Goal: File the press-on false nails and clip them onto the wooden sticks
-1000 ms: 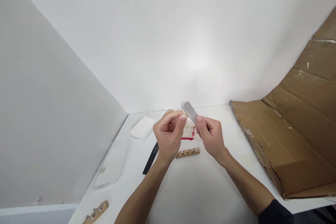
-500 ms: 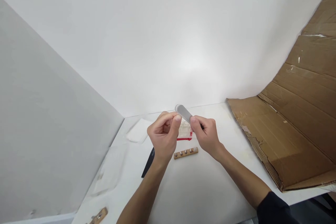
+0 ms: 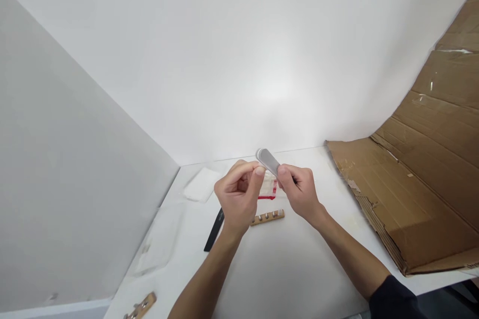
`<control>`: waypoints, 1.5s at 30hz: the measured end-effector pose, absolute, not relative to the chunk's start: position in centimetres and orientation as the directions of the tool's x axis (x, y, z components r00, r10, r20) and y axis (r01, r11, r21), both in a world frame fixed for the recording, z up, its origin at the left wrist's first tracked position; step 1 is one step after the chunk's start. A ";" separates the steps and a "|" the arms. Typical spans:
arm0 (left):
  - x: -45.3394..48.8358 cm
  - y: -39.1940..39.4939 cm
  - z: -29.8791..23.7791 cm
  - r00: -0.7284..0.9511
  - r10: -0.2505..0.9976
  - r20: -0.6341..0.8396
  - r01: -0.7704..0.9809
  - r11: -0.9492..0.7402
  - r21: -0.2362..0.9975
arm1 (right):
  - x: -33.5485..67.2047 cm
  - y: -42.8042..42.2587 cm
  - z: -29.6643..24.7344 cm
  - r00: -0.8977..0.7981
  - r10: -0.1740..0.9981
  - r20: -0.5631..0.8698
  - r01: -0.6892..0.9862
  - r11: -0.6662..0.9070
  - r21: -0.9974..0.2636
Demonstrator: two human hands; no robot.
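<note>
Over the middle of the table I hold a flat grey strip-like tool with a rounded end and a light rim. My right hand is closed on its lower end, where a dark part shows behind the fingers. At the rounded end my left hand makes a pinch, thumb against forefinger. What sits between those fingertips is too small to make out. Below the hands lies a wooden strip with several metal knobs. A clear bag with a red edge is partly hidden behind them.
To the left lie a black flat bar, a white sheet-like packet and a clear plastic bag. A second wooden piece with metal parts is near the front left. Bent cardboard covers the right side; white walls rise behind.
The view has shifted slightly, so both hands and the grey tool appear a little further right. The grip of each hand looks the same.
</note>
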State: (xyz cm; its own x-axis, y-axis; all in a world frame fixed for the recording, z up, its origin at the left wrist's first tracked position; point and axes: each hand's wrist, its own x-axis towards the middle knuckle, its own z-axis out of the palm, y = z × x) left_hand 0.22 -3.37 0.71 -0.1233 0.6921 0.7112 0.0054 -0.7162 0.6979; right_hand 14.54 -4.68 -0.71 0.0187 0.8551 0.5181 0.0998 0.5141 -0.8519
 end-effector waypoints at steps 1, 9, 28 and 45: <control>0.3 -3.4 0.7 -0.120 0.695 0.709 -0.004 -0.714 0.700 | 14.7 -4.6 -0.6 0.029 0.856 0.517 0.109 0.511 -0.852; 0.4 -3.0 0.8 -0.068 0.801 0.595 -0.201 -0.595 0.778 | 15.2 -4.7 -0.3 0.036 0.853 0.521 0.090 0.517 -0.851; 0.4 -2.7 1.0 -0.010 0.862 0.506 -0.282 -0.488 0.826 | 15.0 -4.3 -1.0 0.018 0.876 0.481 0.100 0.477 -0.873; -0.4 -2.2 1.5 0.247 0.917 0.313 -0.353 -0.216 0.910 | 16.2 -4.0 -0.5 -0.019 0.879 0.477 -0.175 0.466 -0.867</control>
State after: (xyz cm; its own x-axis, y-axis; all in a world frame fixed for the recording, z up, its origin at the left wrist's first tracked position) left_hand -0.37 -2.22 1.54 0.2470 0.9169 0.3134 -0.3526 -0.2162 0.9105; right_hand 16.20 -3.95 -0.51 -0.0191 0.8789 0.4767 -0.1750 0.4665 -0.8671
